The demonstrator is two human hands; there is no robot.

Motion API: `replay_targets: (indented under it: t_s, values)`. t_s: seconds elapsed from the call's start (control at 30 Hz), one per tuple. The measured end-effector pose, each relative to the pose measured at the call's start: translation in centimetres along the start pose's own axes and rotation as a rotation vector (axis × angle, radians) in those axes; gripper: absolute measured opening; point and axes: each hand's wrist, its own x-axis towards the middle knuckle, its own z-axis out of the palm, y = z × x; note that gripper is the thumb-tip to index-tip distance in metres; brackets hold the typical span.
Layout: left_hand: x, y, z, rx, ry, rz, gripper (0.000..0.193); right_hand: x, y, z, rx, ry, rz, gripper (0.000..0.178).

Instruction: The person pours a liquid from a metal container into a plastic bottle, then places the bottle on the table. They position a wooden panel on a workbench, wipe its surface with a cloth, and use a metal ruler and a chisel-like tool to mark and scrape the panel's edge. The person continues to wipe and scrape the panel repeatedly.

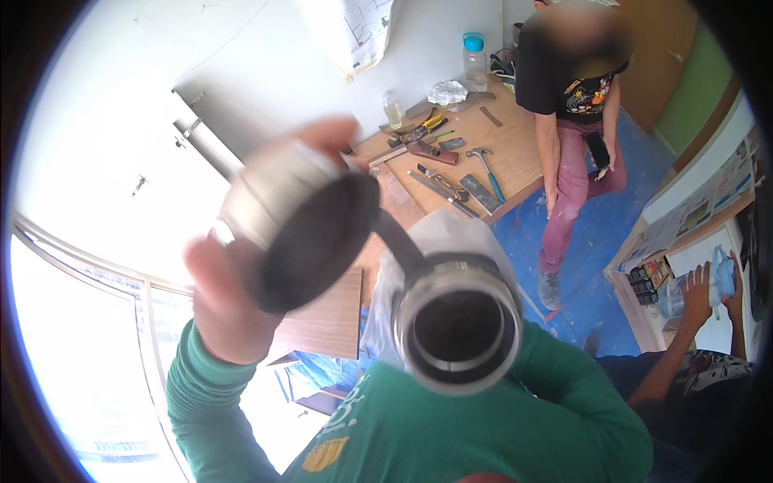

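Close in front of me is a metal bottle (503, 314), its dark round mouth turned up toward me. A strap (398, 241) joins it to a large silver and black lid (314, 233), which is swung open to the left. My left hand (229, 314) grips the lid, fingers and thumb around its side, slightly blurred. My right arm in its green sleeve (572, 382) bends in behind the bottle. The right hand itself is hidden there, so its hold does not show. Whitish translucent plastic (451, 229) lies behind the bottle.
Beyond stands a wooden table (515, 153) with a hammer (489, 173), a hand plane (433, 151), other tools and a blue-capped jug (474, 60). A seated person (572, 105) holds a phone (597, 150). At right, another person's hands (696, 291) hold a clear bottle. Blue sheeting (515, 241) covers the floor.
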Motion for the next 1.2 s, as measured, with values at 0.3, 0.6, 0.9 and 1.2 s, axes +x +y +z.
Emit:
replay_targets:
  t_s: [0.3,0.6,0.9,1.2]
  values:
    - [3.6,-2.6,-1.1,1.197,-0.558,0.623,0.094,0.0,-0.6,-2.6,-0.071,0.238,-0.123,0.059]
    - [3.9,-1.9,0.1,1.468,-0.825,0.553,0.087,-0.5,-1.2,-4.0,-0.015,0.223,-0.18,0.059]
    - [3.5,1.1,4.6,1.655,-0.774,0.457,0.104,-0.3,-2.0,-3.8,-0.062,0.283,-0.246,0.052]
    - [3.0,-0.2,4.8,1.47,-0.97,0.484,0.1,-1.0,-1.7,-5.2,-0.068,0.339,-0.25,0.048]
